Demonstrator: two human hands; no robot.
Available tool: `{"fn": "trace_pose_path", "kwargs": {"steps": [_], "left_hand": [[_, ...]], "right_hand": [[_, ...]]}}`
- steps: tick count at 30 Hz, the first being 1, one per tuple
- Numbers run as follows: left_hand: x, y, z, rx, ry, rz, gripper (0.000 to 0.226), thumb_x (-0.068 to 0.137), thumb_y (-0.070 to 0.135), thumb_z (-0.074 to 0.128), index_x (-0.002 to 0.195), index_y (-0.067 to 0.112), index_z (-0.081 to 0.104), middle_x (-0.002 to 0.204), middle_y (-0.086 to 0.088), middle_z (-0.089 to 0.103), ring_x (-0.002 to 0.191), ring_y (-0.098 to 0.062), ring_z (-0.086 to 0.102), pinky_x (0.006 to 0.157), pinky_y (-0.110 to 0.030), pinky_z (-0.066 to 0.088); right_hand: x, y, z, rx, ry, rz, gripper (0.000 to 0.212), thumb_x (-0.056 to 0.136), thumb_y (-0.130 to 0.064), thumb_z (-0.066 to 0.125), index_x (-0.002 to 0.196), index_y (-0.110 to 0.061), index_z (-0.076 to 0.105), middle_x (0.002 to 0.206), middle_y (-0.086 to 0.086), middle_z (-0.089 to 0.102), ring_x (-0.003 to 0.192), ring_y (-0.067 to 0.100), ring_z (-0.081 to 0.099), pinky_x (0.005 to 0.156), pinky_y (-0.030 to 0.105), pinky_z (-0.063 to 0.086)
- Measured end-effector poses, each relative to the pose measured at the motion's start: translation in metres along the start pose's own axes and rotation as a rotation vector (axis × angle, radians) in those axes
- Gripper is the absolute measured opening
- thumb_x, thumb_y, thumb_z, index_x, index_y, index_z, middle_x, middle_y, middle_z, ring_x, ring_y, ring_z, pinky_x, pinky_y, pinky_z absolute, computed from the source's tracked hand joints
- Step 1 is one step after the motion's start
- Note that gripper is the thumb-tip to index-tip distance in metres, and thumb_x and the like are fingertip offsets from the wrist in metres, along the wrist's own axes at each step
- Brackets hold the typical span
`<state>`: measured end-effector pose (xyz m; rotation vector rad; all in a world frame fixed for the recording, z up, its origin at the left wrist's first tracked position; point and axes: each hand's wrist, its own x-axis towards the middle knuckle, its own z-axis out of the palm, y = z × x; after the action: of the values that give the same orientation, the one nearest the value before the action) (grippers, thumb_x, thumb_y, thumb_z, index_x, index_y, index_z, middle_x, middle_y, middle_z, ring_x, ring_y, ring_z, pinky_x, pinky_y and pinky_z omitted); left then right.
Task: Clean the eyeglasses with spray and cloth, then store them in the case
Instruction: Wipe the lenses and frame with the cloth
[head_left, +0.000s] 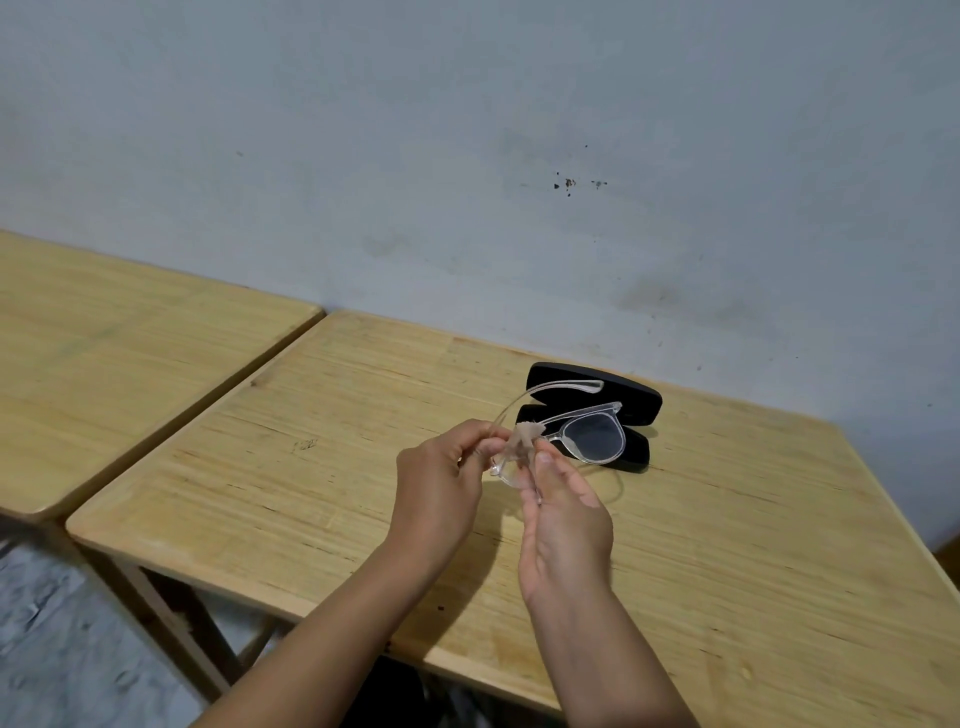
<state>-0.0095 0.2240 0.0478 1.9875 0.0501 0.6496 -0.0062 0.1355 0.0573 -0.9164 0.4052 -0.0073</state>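
Clear-framed eyeglasses (592, 439) hang above the wooden table (363, 467), temples unfolded. My left hand (441, 483) pinches the frame's left corner by the hinge. My right hand (563, 525) presses a small brownish cloth (525, 439) against the left lens with thumb and fingers, hiding most of that lens. The right lens is uncovered. Behind the glasses a black case (639, 402) lies open on the table. No spray bottle is in view.
A second wooden table (130, 353) stands to the left, separated by a narrow gap. A grey wall (467, 156) rises right behind both tables. Grey floor (52, 649) shows at the lower left.
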Motion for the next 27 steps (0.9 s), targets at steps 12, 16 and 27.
{"fn": "trace_pose_path", "kwargs": {"steps": [12,16,27], "left_hand": [[-0.003,0.003,0.003,0.003,-0.059,0.106,0.022,0.084,0.005,0.061,0.089,0.022,0.074,0.062,0.032,0.060,0.055,0.015,0.055,0.056,0.001,0.035],[-0.001,-0.004,0.002,-0.018,-0.089,0.085,0.026,0.084,0.004,0.062,0.086,0.028,0.073,0.066,0.035,0.064,0.067,0.007,0.063,0.062,-0.002,0.040],[0.007,-0.006,-0.008,0.026,-0.087,0.037,0.019,0.085,0.005,0.061,0.087,0.018,0.074,0.067,0.013,0.067,0.050,0.010,0.054,0.049,-0.002,0.034]], "right_hand": [[0.003,0.004,-0.006,-0.298,-0.003,-0.171,0.015,0.084,-0.005,0.063,0.087,-0.017,0.072,0.067,-0.010,0.073,0.064,-0.003,0.067,0.061,0.008,0.049],[0.006,-0.002,-0.014,-0.445,-0.121,-0.162,0.016,0.082,-0.005,0.065,0.079,-0.019,0.072,0.068,-0.010,0.073,0.067,0.000,0.067,0.063,0.009,0.050],[0.016,-0.020,-0.021,-0.772,-0.348,-0.080,0.028,0.081,-0.002,0.064,0.065,-0.022,0.076,0.081,0.003,0.076,0.070,0.012,0.070,0.084,0.037,0.055]]}}
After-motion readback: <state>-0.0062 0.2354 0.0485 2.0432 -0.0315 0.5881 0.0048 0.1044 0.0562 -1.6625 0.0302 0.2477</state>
